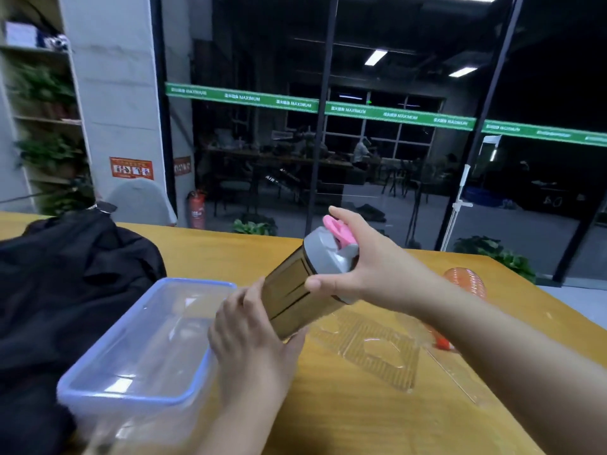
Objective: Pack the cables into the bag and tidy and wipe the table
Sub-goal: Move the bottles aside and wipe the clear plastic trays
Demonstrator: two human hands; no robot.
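I hold a brown see-through shaker bottle (292, 297) tilted above the yellow table (345, 421). It has a grey lid and a pink flip cap (338, 229). My left hand (253, 326) grips the bottle's lower end. My right hand (368, 267) wraps around the grey lid. A black bag (62, 290) lies on the left of the table. No cables are visible.
A clear plastic box with a blue rim (144, 343) stands between the bag and my hands. A clear plastic tray (377, 346) lies flat under my right arm. An orange ribbed object (466, 284) sits at the right edge. Glass walls stand behind the table.
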